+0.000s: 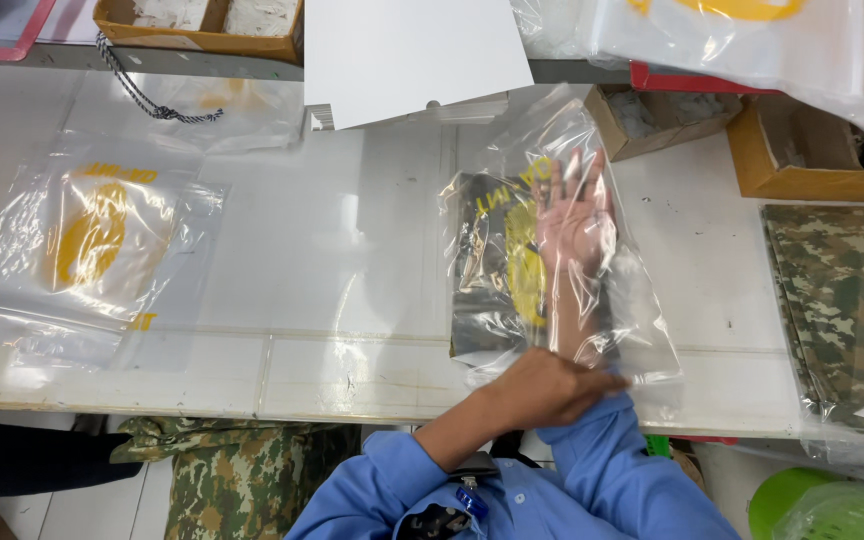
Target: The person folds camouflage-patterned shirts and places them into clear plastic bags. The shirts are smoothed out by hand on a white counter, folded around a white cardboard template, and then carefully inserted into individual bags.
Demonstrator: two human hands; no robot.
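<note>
L hand (550,388) gripping clear bag (512,180) mouth, R hand (574,215) flat-open inside, on table (352,250).

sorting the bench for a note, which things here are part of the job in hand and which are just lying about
In hand:
clear bag on the table
right hand inside it
left hand at its mouth

Lying about:
printed bags
cardboard boxes
white sheet
camouflage cloth

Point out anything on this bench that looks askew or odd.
The clear bag lies crumpled and skewed, with the right hand pushed inside it and the left hand at its mouth. The stack of empty bags at left is also rumpled.
</note>
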